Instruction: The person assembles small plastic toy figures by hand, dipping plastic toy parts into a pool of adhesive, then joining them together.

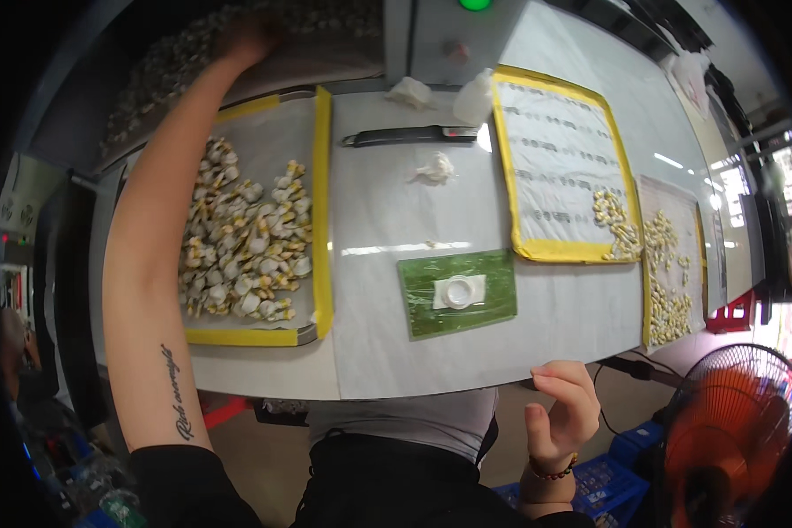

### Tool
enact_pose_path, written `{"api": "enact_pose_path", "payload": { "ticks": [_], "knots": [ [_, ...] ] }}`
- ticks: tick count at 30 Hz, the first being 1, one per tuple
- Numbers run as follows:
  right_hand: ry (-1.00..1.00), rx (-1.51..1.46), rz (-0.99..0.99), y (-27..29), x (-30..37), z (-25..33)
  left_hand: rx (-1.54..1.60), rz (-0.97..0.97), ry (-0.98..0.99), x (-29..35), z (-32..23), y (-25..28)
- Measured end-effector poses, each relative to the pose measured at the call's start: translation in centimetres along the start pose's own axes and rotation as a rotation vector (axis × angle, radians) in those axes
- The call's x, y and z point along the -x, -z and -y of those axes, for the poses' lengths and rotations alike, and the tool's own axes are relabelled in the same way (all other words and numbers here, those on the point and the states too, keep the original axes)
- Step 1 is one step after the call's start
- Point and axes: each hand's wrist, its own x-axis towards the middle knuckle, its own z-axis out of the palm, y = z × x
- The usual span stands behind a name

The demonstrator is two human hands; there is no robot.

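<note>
My left arm stretches far forward, and my left hand point(245, 46) is over a heap of small pale pieces point(180, 57) in a dark grey bay. It is dim and smeared there, so its fingers do not show clearly. Below that arm, a yellow-edged tray point(323, 211) holds many small white-and-gold pieces point(255, 251). My right hand point(565, 405) hovers at the table's front edge, fingers loosely bent and thumb apart, with nothing in it. On the table between the hands lies a green mat point(497, 304) bearing a small white ring-shaped holder point(458, 292).
A black-handled tool point(409, 135) and crumpled white tissue point(436, 169) lie beyond the mat. To the right are a yellow-framed tray point(537, 246) and a sheet with small gold pieces point(669, 319). An orange fan point(735, 431) stands lower right.
</note>
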Motion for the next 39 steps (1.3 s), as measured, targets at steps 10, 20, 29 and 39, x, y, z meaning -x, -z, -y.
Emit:
{"api": "enact_pose_path", "payload": {
  "ticks": [10,20,29,39],
  "knots": [
    [0.102,0.405,-0.174,7.4,-7.3,-4.8,0.856,-0.158,0.063,3.5,1.4,4.1],
    [0.123,0.708,0.367,6.0,-15.6,-9.0,2.041,0.593,0.071,35.3,-12.0,20.0],
    [0.003,-0.087,0.512,0.8,-9.8,-1.7,2.642,1.009,0.104,37.5,-16.3,12.3],
    [0.004,-0.002,0.383,-2.3,-9.1,-2.0,2.799,1.193,0.221,38.0,-17.6,11.3]
  ]
}}
